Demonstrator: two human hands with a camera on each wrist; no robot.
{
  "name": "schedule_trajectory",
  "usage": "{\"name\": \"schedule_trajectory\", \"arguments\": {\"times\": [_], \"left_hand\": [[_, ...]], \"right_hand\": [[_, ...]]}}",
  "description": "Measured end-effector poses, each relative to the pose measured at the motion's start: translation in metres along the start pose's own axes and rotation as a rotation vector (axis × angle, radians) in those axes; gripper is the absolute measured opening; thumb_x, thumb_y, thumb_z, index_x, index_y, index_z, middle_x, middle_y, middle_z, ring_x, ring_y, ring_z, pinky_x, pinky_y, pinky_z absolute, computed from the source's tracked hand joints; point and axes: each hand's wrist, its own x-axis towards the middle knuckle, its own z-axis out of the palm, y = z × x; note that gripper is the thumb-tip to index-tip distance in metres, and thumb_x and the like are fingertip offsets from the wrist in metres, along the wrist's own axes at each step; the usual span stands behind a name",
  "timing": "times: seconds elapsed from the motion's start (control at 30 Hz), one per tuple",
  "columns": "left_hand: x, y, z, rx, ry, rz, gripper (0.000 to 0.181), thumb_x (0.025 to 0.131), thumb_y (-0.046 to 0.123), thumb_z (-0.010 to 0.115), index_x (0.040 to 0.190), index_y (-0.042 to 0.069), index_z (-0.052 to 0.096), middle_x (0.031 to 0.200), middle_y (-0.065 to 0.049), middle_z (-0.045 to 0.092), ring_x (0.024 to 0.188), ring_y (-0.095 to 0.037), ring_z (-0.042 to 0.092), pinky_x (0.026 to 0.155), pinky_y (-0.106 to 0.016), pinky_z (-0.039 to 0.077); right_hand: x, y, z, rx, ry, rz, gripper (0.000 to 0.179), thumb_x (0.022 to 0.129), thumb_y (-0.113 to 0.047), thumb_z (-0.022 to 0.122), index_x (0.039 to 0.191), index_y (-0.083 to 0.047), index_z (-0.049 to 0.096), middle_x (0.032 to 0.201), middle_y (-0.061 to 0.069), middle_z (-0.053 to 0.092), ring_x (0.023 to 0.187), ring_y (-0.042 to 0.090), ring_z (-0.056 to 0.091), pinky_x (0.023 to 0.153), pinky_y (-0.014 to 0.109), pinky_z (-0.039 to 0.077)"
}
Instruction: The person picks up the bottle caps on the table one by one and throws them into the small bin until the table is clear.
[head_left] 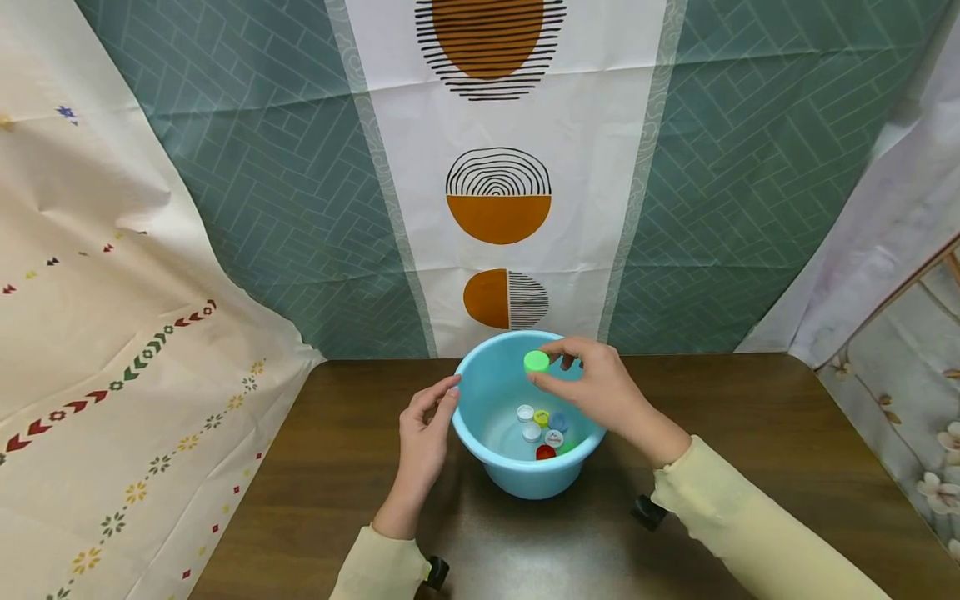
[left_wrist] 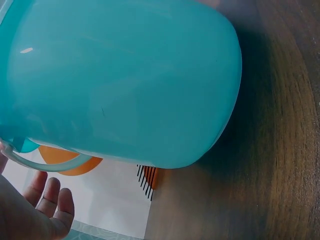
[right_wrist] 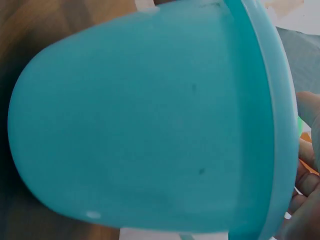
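A light blue plastic basin [head_left: 480, 458] stands on the table, with several bottle caps on its bottom. Among them are a red cap [head_left: 545, 452], a yellow cap [head_left: 542, 417] and a white cap [head_left: 525, 412]. My right hand [head_left: 592, 379] is over the basin's right side and pinches a bright green bottle cap [head_left: 536, 361] between thumb and fingers, above the others. My left hand [head_left: 426, 429] holds the basin's left rim with thumb and forefinger. In the left wrist view its other fingers [left_wrist: 47, 200] hang loosely bent below a loop handle [left_wrist: 50, 164].
The basin sits on a dark brown wooden table [head_left: 345, 467]. Behind it hangs a patterned green and white cloth [head_left: 585, 208], close to the basin's far side. A cream cloth [head_left: 135, 333] drapes along the left and a flowered cloth [head_left: 915, 375] along the right.
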Motion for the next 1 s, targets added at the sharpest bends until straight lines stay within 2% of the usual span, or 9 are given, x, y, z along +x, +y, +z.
{"name": "schedule_trajectory", "arguments": {"times": [0.23, 0.6, 0.83, 1.0], "left_hand": [[0.0, 0.001, 0.0, 0.001, 0.003, -0.001, 0.026, 0.097, 0.014, 0.063, 0.12, 0.003, 0.07, 0.113, -0.011, 0.063, 0.1, -0.02, 0.054, 0.074, -0.028, 0.051], [0.001, 0.0, 0.0, -0.008, -0.001, -0.003, 0.027, 0.097, 0.013, 0.063, 0.12, 0.002, 0.069, 0.114, -0.013, 0.062, 0.101, -0.02, 0.054, 0.075, -0.027, 0.051], [0.008, -0.035, 0.0, -0.025, 0.005, 0.041, 0.026, 0.095, 0.029, 0.066, 0.118, 0.018, 0.073, 0.112, -0.005, 0.063, 0.103, -0.018, 0.053, 0.077, -0.028, 0.049], [0.008, -0.038, 0.0, -0.028, 0.011, 0.057, 0.026, 0.096, 0.026, 0.065, 0.119, 0.016, 0.072, 0.113, -0.005, 0.063, 0.104, -0.02, 0.053, 0.078, -0.028, 0.05]], "right_hand": [[0.005, -0.004, 0.013, 0.0, -0.032, -0.067, 0.033, 0.081, -0.044, 0.079, 0.107, -0.025, 0.072, 0.095, -0.011, 0.065, 0.091, 0.018, 0.055, 0.069, 0.038, 0.05], [0.003, -0.014, 0.025, -0.012, -0.065, -0.104, 0.034, 0.08, -0.046, 0.079, 0.107, -0.027, 0.072, 0.095, -0.019, 0.064, 0.088, 0.007, 0.054, 0.074, 0.031, 0.049], [0.004, -0.017, 0.029, -0.03, -0.073, -0.115, 0.033, 0.08, -0.047, 0.078, 0.106, -0.029, 0.072, 0.094, -0.019, 0.062, 0.088, 0.009, 0.055, 0.074, 0.032, 0.05], [0.003, -0.019, 0.03, -0.023, -0.091, -0.139, 0.032, 0.08, -0.046, 0.079, 0.106, -0.029, 0.072, 0.094, -0.019, 0.062, 0.086, 0.008, 0.054, 0.072, 0.034, 0.05]]}}
